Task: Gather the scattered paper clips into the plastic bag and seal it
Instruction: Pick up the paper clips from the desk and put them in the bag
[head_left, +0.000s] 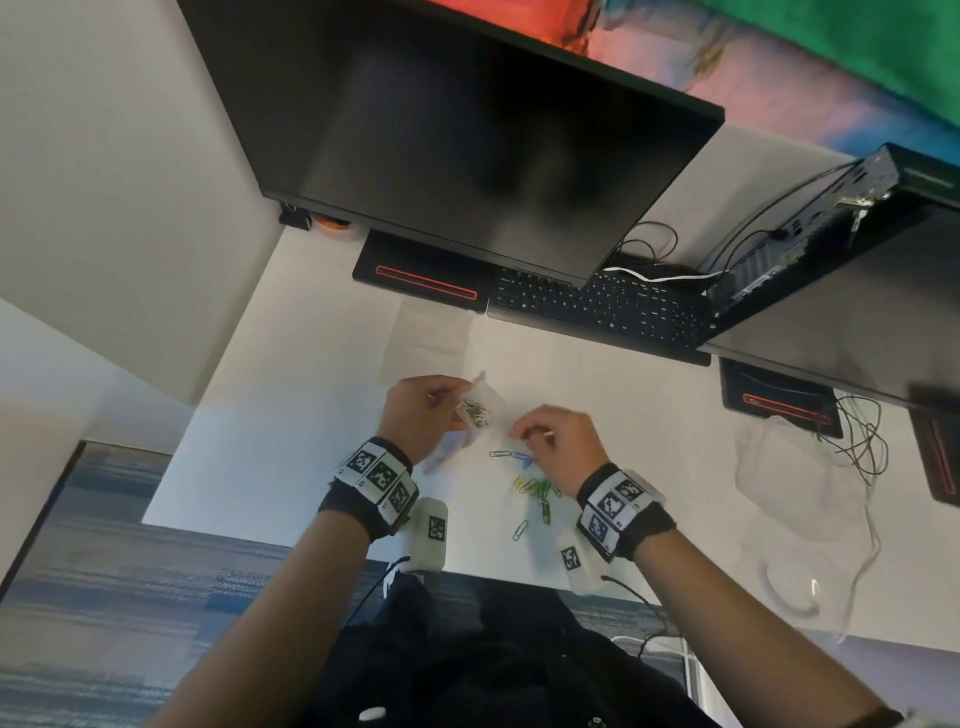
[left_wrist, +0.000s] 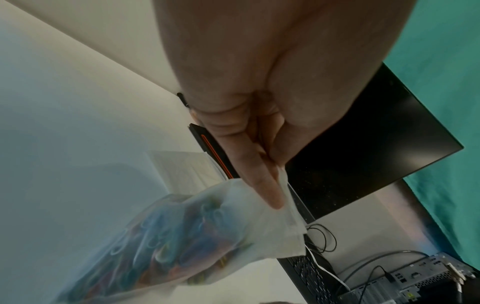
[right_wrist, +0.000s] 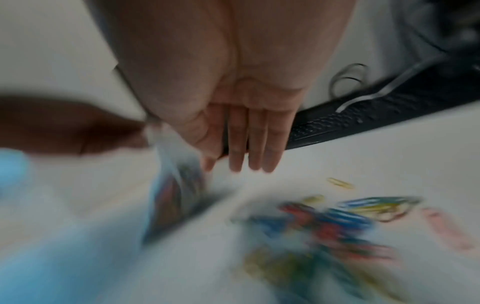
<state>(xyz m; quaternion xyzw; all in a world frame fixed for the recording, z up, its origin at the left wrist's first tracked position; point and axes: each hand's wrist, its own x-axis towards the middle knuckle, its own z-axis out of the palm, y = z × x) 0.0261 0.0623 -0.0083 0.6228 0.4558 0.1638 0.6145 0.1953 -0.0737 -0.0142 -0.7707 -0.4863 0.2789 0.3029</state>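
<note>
My left hand (head_left: 454, 405) holds a small clear plastic bag (head_left: 485, 402) up above the white table (head_left: 291, 415), and coloured clips show through it. In the left wrist view the thumb and a finger of my left hand (left_wrist: 278, 183) pinch the rim of the bag (left_wrist: 197, 232). Just right of the bag, my right hand (head_left: 524, 432) hovers over the loose paper clips (head_left: 535, 488). The blurred right wrist view shows my right hand (right_wrist: 241, 164) with straight fingers (right_wrist: 255, 148) holding nothing, the bag (right_wrist: 179, 185) to its left and the clips (right_wrist: 337, 222) below.
A black keyboard (head_left: 597, 306) and a dark monitor (head_left: 457, 145) stand behind the hands. A flat clear sheet (head_left: 431, 332) lies by the monitor base. More clear plastic (head_left: 800, 478) and loose cables (head_left: 857, 441) are at the right. The table's front edge runs just behind my wrists.
</note>
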